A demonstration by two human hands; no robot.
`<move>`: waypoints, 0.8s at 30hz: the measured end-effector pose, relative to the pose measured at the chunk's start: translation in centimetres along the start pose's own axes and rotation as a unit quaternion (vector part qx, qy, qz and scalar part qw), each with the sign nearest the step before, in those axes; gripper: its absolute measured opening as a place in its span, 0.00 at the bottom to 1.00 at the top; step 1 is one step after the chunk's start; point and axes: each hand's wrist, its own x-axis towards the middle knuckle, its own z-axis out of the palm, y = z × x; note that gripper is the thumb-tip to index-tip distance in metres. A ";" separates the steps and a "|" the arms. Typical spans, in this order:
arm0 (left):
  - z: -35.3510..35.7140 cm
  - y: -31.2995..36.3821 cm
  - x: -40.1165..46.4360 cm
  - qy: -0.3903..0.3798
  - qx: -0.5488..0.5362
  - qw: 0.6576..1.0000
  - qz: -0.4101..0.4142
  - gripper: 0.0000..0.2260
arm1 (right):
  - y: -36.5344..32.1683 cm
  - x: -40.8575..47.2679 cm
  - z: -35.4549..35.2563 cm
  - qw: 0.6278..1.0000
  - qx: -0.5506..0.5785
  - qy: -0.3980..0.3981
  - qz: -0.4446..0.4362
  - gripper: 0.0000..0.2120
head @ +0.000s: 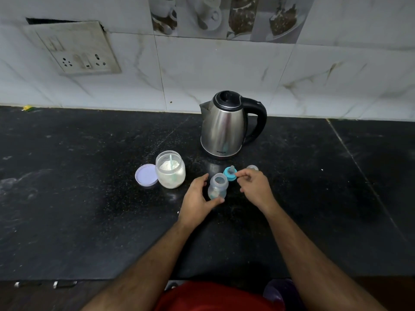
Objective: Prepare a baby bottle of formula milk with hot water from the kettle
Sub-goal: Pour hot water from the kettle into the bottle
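An open clear baby bottle [217, 186] stands on the black counter [89, 198]. My left hand [198, 198] cups it from the left, thumb against its base. My right hand [253, 187] pinches the rim of the teal nipple ring [230, 173], which rests on the counter just behind the bottle. A steel kettle [224, 126] with a black handle and shut lid stands behind them. To the left, an open jar of white formula powder [171, 170] holds a pale green scoop.
The jar's lilac lid [146, 176] lies beside the jar on its left. A clear bottle cap [252, 167] sits behind my right hand. A wall socket panel [76, 50] is on the tiled wall at far left. The counter's front edge runs near my body.
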 end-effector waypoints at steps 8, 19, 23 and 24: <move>1.6 1.0 1.6 0.008 -0.034 0.999 -0.041 0.34 | -1.1 4.9 -2.7 0.995 0.010 0.095 -0.034 0.10; 2.2 2.3 2.8 0.044 -0.056 0.996 -0.060 0.24 | -2.1 16.6 -5.9 0.983 0.165 0.079 0.014 0.29; 2.2 2.4 3.1 0.055 -0.057 0.994 -0.069 0.24 | -2.0 18.4 -5.3 0.982 0.182 0.055 0.011 0.13; 2.2 2.4 3.1 0.054 -0.055 0.995 -0.069 0.24 | -2.0 18.7 -5.2 0.978 0.197 0.058 0.018 0.09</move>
